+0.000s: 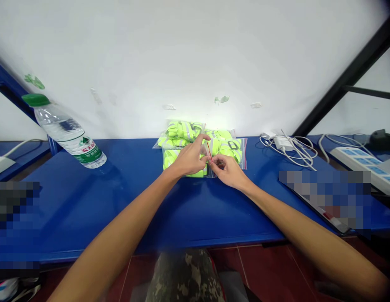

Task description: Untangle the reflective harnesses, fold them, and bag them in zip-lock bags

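Note:
Several clear zip bags [182,144] packed with neon yellow reflective garments with grey stripes lie stacked on the blue table top [87,201]. My left hand [190,157] is on the nearest bag [185,163], its fingers pinching the plastic beside the red zip strip [209,151]. My right hand [226,170] pinches the same bag's mouth from the other side, its fingertips close to my left hand. The bag's opening is partly hidden behind my fingers.
A water bottle [67,134] with a green cap leans at the table's left. White cables and a charger [284,149] lie at the right, with a power strip [361,165] beyond. A white wall rises behind. Pixelated patches cover areas at both sides.

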Motion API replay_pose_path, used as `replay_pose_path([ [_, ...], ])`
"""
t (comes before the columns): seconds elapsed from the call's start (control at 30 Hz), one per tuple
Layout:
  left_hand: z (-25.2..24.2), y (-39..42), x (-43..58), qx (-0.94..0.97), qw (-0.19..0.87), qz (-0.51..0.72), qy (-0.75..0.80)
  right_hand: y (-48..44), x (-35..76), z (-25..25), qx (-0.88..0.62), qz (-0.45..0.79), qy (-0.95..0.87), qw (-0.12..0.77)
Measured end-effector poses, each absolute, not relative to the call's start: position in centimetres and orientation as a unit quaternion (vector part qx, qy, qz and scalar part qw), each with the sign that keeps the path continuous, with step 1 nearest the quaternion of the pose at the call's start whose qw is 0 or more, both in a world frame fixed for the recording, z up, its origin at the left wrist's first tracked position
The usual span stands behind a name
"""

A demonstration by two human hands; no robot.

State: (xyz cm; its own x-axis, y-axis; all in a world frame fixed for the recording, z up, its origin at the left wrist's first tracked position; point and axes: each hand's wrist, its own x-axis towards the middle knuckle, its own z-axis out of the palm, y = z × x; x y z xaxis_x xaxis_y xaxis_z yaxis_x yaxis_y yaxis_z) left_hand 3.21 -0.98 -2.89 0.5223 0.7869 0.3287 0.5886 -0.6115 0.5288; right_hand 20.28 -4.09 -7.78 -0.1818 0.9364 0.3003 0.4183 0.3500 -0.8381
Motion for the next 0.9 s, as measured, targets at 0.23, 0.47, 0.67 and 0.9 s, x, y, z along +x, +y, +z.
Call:
replay_pose_path([
  [0.23,-2.9,-1.11,3.21,0.855,0.173,0.284,0.397,-4.05,20.31,-7.92,-0.478,0.318,-0.695,0.433],
  [0.47,-2.62,-0.82,3.08,0.841,0.194,0.337,0.376,-4.03,20.14,-7.82,-0.48,0.334,-0.674,0.452],
  [0.67,-3.26,-1.03,3.53,0.835,0.177,0.347,0.389,-4.12,20.29,-7.78,-0.503,0.291,-0.692,0.428],
  [0.9,-3.3,-1.37,3.45,0.823,0.152,0.376,0.398,-3.9,20.31,-8.16,-0.478,0.309,-0.698,0.436],
])
